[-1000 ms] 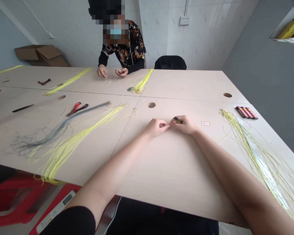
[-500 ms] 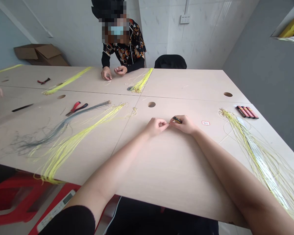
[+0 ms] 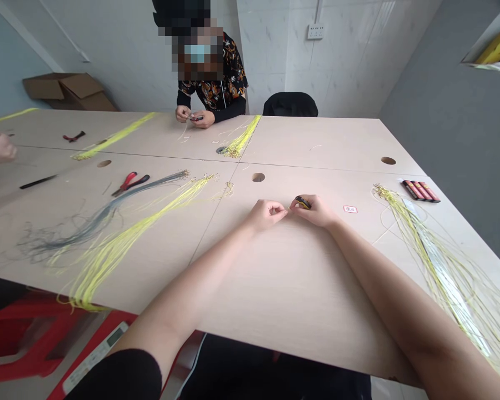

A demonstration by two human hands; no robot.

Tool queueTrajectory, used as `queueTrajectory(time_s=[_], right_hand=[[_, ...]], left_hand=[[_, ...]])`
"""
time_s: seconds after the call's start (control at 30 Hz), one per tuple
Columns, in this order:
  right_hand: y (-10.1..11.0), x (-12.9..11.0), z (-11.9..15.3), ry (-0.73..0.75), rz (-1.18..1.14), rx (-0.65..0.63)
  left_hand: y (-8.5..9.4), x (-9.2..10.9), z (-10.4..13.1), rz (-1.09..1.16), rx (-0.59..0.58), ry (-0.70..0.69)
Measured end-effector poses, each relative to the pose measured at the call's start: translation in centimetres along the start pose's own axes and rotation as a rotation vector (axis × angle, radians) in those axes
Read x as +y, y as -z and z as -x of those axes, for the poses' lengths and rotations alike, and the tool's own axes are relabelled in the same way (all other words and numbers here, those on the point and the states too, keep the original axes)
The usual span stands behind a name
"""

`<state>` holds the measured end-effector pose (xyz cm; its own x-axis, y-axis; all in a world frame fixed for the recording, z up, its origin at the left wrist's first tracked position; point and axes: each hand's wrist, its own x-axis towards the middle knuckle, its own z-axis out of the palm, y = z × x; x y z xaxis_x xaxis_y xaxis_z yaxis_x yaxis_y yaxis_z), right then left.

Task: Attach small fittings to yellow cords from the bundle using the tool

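Over the middle of the pale table (image 3: 316, 311), my left hand (image 3: 269, 214) is pinched closed on something too small to make out. Close to its right, my right hand (image 3: 314, 210) is closed around a small black and yellow tool (image 3: 303, 203). A narrow gap lies between the fingertips of both hands. Right of my right hand lies a small red-edged label (image 3: 350, 209). A yellow thread bundle (image 3: 150, 222) and a grey thread bundle (image 3: 104, 214) lie to the left. Another yellow bundle (image 3: 416, 239) rests at the right over a shiny strip.
Red-handled pliers (image 3: 129, 183) and a black blade-like tool (image 3: 38, 181) lie left. Several dark red tubes (image 3: 420, 190) are at right. Across the table a person (image 3: 212, 89) works with both hands. Another person's hand (image 3: 0, 150) shows at the left edge.
My hands have barely moved; the fingertips are slightly farther apart. The person opposite has brought both hands together, and the hand at the left edge has come further into view.
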<state>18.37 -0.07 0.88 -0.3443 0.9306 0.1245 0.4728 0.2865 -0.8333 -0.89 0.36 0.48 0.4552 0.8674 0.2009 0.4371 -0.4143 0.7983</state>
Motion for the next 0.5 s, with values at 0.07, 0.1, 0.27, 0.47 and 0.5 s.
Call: queueTrajectory(time_s=[0.07,0.1,0.27,0.47,0.5], right_hand=[[-0.05,-0.09,0.07,-0.022,-0.013,-0.01],[-0.08,-0.14,0.11,-0.033,-0.017,-0.014],[-0.12,-0.29,0.24,-0.057,-0.018,-0.009],[-0.1,-0.19,0.2,-0.013,-0.012,-0.024],[-0.12,-0.16,0.18,-0.011,-0.008,-0.022]], left_hand=[[-0.04,-0.08,-0.02,-0.005,0.002,0.0],[-0.06,-0.13,-0.02,-0.006,0.001,0.0],[-0.09,-0.3,-0.04,-0.008,-0.01,0.002],[-0.06,-0.22,0.0,-0.023,-0.026,-0.007],[-0.07,-0.23,0.01,-0.025,-0.025,-0.009]])
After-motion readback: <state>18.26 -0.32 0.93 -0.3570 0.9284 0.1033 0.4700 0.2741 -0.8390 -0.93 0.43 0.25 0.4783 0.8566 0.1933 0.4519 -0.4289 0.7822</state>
